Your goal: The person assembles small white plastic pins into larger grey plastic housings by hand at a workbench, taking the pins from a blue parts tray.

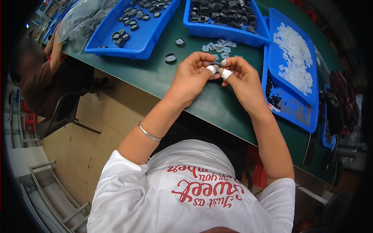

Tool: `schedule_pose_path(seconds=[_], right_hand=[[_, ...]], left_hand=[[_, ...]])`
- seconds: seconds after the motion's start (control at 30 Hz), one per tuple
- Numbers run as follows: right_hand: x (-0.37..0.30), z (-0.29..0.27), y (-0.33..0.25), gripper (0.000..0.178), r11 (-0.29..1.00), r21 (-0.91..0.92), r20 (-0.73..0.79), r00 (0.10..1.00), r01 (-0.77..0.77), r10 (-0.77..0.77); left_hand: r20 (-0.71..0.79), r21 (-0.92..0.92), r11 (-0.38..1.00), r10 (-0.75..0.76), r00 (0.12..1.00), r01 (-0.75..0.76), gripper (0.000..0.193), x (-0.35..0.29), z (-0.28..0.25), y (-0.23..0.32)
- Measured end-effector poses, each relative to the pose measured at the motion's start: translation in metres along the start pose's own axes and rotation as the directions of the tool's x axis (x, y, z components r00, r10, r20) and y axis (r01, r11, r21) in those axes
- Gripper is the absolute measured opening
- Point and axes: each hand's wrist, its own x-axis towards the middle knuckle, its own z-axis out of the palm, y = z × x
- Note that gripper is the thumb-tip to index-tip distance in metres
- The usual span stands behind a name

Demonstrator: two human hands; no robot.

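Note:
Over the green table's near edge, my left hand [193, 74] and my right hand [241, 79] meet with fingertips pinched around a small dark round part [215, 65]. White tape wraps several of my fingertips. The fingers hide much of the part, so its details are unclear. Left of my hands lie two loose black round parts, one nearer [170, 58] and one farther [180, 41], each with a pale piece inside. Just beyond my fingers is a scatter of small translucent white pieces [220, 46].
Blue trays of black round parts stand at the far left [145, 52] and far middle [229, 31]. On the right, a blue tray of white pieces [276, 64] overlaps another blue tray [289, 112] with small dark bits. A person [35, 81] sits at the left beside plastic bags [87, 17].

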Motion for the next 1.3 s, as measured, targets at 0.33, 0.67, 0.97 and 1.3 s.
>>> schedule_pose_path(seconds=[0.33,0.67,0.97,1.3], right_hand=[[-0.002,-0.002,-0.006,0.016,0.995,0.056,0.098,0.992,-0.087,0.082],[0.000,-0.002,-0.001,0.017,0.995,0.023,0.094,0.991,-0.097,0.095],[-0.002,-0.003,0.003,0.016,0.997,-0.048,0.123,0.991,-0.054,0.060],[-0.002,-0.004,0.001,0.017,0.995,-0.068,0.057,0.995,-0.075,0.079]], left_hand=[[0.059,-0.048,0.999,-0.015,0.998,0.018,0.027,-0.004,-0.004,0.005],[0.007,-0.040,0.998,-0.052,0.999,0.052,0.022,-0.006,-0.001,0.011],[0.004,0.188,0.979,0.083,0.997,-0.082,0.021,-0.010,0.002,-0.004],[0.068,0.131,0.991,0.025,0.997,-0.034,0.024,-0.009,-0.002,-0.003]])
